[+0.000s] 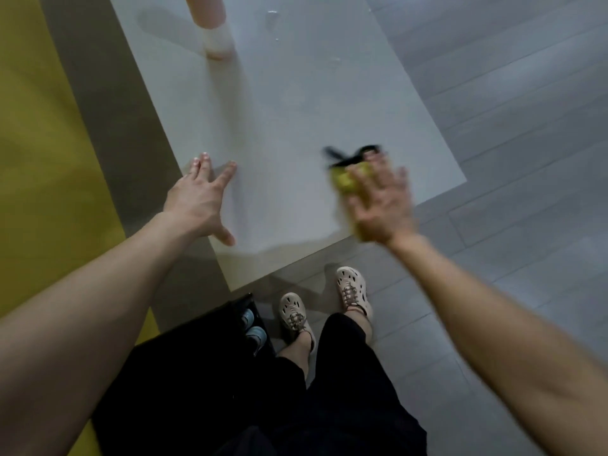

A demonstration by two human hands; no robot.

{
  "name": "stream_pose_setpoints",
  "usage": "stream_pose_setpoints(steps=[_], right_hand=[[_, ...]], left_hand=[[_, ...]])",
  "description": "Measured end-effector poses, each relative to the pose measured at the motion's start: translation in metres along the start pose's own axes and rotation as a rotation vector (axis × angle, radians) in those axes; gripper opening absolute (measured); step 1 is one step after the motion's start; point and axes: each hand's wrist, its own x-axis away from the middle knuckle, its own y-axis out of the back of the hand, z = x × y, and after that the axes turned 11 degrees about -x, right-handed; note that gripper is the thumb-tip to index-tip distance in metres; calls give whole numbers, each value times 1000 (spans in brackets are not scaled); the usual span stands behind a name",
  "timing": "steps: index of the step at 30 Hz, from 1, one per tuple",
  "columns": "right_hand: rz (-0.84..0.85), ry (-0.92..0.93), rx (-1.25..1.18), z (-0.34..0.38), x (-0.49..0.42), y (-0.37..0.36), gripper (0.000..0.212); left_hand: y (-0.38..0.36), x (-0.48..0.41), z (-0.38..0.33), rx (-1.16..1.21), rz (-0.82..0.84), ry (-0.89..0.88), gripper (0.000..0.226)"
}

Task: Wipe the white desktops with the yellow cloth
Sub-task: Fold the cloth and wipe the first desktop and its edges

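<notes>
Yellow cloth (346, 183) near the desktop's (296, 110) front edge, toward its right corner, pressed down under right hand (381, 205), fingers spread, blurred. At the left edge, left hand (197, 199) spread too, holding nothing.

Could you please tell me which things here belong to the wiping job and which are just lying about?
Job: yellow cloth, white desktop, right hand, left hand.
Lying about: pinkish cylinder, blurred black strap beside the cloth, black box on the floor.
</notes>
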Motion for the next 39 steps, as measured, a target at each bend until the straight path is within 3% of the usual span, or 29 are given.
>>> stream_pose_setpoints(steps=[2,5,7,10,12,14,17,20,23,25,27,30,32,36,39], right_hand=[[-21,-293,56,-66,-17,35,72],[-100,-406,2,-44,-17,30,71],[-85,-274,-2,26,5,-3,67],[100,59,-29,118,44,-44,64],[163,174,-45,124,53,-43,63],[148,207,-29,86,46,-31,63],[-27,-63,2,-16,12,7,63],[-50,-343,31,-96,-23,46,67],[-152,-402,-11,-56,-22,29,66],[-100,-262,-55,19,6,-5,67],[99,21,-66,82,34,-30,69],[208,265,-26,74,37,-30,68],[123,188,-50,22,17,-9,66],[-23,-192,84,-87,-24,42,69],[-137,-353,24,-55,-21,29,70]], left_hand=[[-1,-1,0,2,5,4,171],[2,0,-2,-35,36,14,173],[7,4,-12,-91,24,-6,174],[21,6,-51,-232,-68,-172,173],[26,2,-75,-188,-63,-214,174],[25,-5,-83,-173,-38,-192,177],[19,-15,-75,-207,-41,-218,179],[17,-17,-72,-205,-64,-200,181],[19,-17,-73,-226,-82,-213,180],[20,-16,-73,-244,-75,-192,178],[21,-16,-73,-254,-64,-196,178],[18,-18,-74,-251,-68,-198,178],[17,-20,-76,-247,-63,-200,178],[17,-21,-76,-227,-83,-212,180],[20,-19,-66,-211,-83,-282,168]])
